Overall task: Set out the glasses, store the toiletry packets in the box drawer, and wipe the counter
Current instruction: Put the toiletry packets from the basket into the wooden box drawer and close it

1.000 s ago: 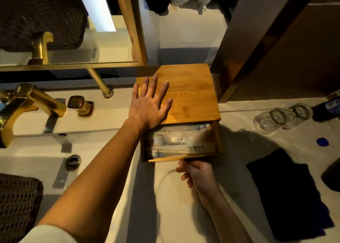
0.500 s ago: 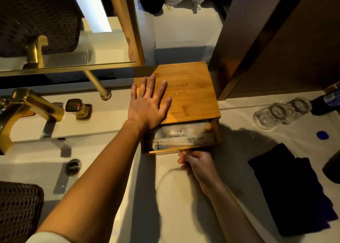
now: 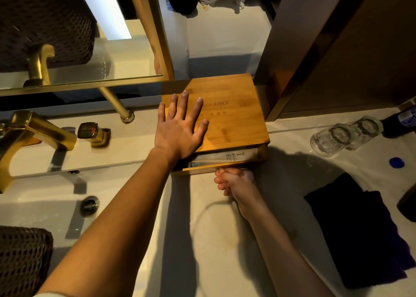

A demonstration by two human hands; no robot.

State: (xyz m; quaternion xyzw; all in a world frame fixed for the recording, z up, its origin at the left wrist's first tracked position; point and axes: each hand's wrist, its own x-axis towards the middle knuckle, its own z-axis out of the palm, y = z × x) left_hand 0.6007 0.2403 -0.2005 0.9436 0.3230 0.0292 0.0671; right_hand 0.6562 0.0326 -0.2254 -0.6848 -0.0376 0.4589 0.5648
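Drawer [image 3: 202, 169] apparently being eased shut on the toiletry packets [image 3: 227, 157]

Left hand [image 3: 180, 134] lies flat, fingers spread, on the bamboo box [image 3: 236, 121]; press down so the box can't skid while the drawer slides straight in. Right hand [image 3: 236, 179] curls against the drawer front; I cannot tell if it grips. Glasses [image 3: 331, 139] and dark cloth [image 3: 355, 233] sit on the tabletop [image 3: 213, 229].

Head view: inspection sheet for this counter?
surface: white counter, partly in shadow.
job's things: wooden box, drawer slightly open, packets inside; two glasses right of it; dark cloth on the counter.
clutter: blue cap; dark bottle at right edge.
grips: left hand flat on the box lid; right hand curled on the drawer front.
cables: nothing seen.
surroundings: gold faucet, mirror, woven basket.
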